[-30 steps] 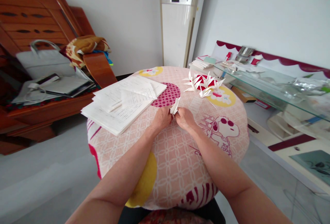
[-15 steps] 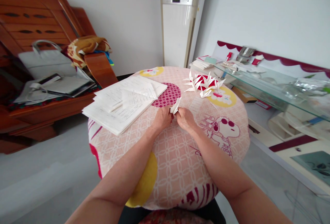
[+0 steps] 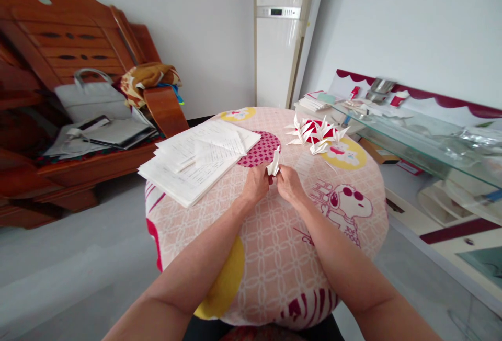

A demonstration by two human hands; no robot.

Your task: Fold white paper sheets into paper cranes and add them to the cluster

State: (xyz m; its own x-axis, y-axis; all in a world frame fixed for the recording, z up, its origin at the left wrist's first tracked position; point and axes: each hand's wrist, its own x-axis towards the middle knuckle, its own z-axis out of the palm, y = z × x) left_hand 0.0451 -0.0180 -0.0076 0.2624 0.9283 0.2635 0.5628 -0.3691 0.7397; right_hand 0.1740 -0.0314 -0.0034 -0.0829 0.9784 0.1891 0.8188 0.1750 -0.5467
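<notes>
Between my two hands is a small white paper crane [image 3: 274,163], its pointed tip standing up above my fingers. My left hand [image 3: 258,183] is closed on its left side, and my right hand [image 3: 289,184] pinches its right side. My knuckles hide the lower part of the paper. Beyond my right hand, several finished paper cranes [image 3: 319,133] are grouped on a red patch of the tablecloth. A stack of handwritten paper sheets [image 3: 188,173] lies to the left of my hands.
The round table [image 3: 266,257] wears a pink patterned cloth. At right stands a glass-topped cabinet [image 3: 427,147] with assorted items. A wooden bench [image 3: 86,168] at left carries a grey bag [image 3: 86,98] and a laptop-like slab [image 3: 120,134]. A tall white appliance [image 3: 276,58] is behind.
The whole view has shifted a little, so the scene sits further right and lower. The crane in my hands has turned more upright. Both hands keep hold of it.
</notes>
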